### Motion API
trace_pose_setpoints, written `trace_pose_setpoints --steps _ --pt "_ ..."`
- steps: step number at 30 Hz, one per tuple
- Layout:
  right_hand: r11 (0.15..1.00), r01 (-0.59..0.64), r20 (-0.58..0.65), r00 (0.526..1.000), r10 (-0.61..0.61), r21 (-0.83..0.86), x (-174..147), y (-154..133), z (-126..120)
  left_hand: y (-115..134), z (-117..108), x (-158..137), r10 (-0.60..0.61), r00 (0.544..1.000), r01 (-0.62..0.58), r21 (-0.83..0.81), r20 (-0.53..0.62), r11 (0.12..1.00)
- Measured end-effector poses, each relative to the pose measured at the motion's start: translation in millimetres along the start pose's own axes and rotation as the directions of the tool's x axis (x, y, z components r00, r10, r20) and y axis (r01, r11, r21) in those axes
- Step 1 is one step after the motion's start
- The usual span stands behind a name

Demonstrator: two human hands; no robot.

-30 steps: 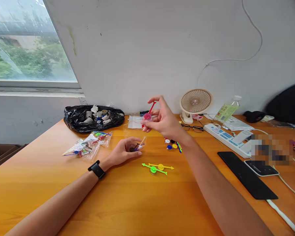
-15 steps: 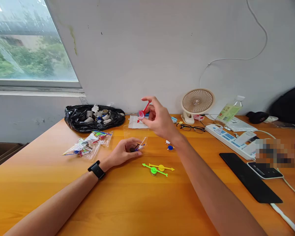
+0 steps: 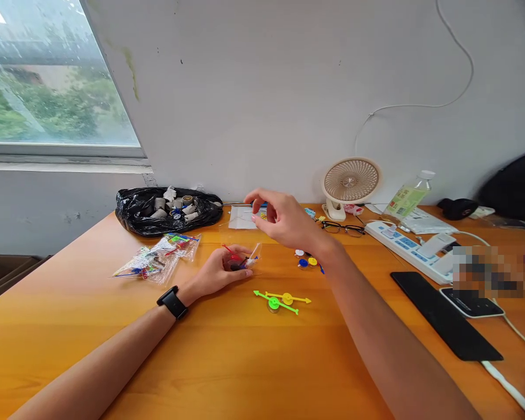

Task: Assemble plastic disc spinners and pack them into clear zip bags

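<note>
Bag [image 3: 256, 256] is resting on the table [image 3: 201, 361], gripped by my remote left hand [image 3: 216, 269], red spinner [image 3: 233, 256] showing inside; my right hand [image 3: 284, 219] is hovering empty (light pinching is serving best).

on the table [image 3: 223, 373], mid-frame, a pouch [image 3: 252, 259] sits in the left hand [image 3: 214, 271], packets [image 3: 151, 262] to its left, a bag [image 3: 133, 219] behind those. two arrows [image 3: 273, 302] lie below and right of the pouch; discs [image 3: 303, 263] (just left of the right forearm [image 3: 376, 326]) lie farther back. right of centre, a fan [image 3: 350, 181] stands behind glasses [image 3: 343, 226], with a power strip [image 3: 406, 248] to the right.
</note>
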State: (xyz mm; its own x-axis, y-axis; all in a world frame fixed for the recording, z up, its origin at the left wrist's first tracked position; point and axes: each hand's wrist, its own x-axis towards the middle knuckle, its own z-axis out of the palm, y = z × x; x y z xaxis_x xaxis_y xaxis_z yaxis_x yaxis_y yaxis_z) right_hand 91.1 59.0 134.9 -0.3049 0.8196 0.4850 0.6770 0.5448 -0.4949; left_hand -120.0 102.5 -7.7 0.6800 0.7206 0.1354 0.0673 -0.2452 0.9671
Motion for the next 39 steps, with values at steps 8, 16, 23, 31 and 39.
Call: trace_pose_setpoints --steps 8,16,23,31,39 --pt "0.992 -0.125 0.153 0.98 0.125 -0.008 -10.0 5.8 -29.8 5.9 -2.1 -1.4 0.064 0.992 -0.061 0.032 -0.108 0.998" --pt "0.913 -0.239 0.792 0.455 0.407 -0.332 -31.9 36.8 -2.3 -9.6 -3.2 2.3 0.056 0.99 -0.061 -0.03 -0.131 0.998" --pt "0.957 -0.253 0.861 0.447 0.244 -0.14 -32.1 52.9 34.8 -6.8 -1.0 1.9 0.054 0.996 -0.058 -0.057 -0.068 0.997" --pt "0.874 -0.377 0.645 0.758 0.1 0.306 -24.2 60.9 -4.3 -7.0 -1.5 0.3 0.032 0.992 -0.041 -0.073 -0.123 0.996" --pt "0.783 -0.015 -0.232 0.952 0.202 0.621 -9.5 24.9 -0.4 -11.4 -1.0 -1.3 0.067 0.991 -0.067 0.001 -0.113 0.998"
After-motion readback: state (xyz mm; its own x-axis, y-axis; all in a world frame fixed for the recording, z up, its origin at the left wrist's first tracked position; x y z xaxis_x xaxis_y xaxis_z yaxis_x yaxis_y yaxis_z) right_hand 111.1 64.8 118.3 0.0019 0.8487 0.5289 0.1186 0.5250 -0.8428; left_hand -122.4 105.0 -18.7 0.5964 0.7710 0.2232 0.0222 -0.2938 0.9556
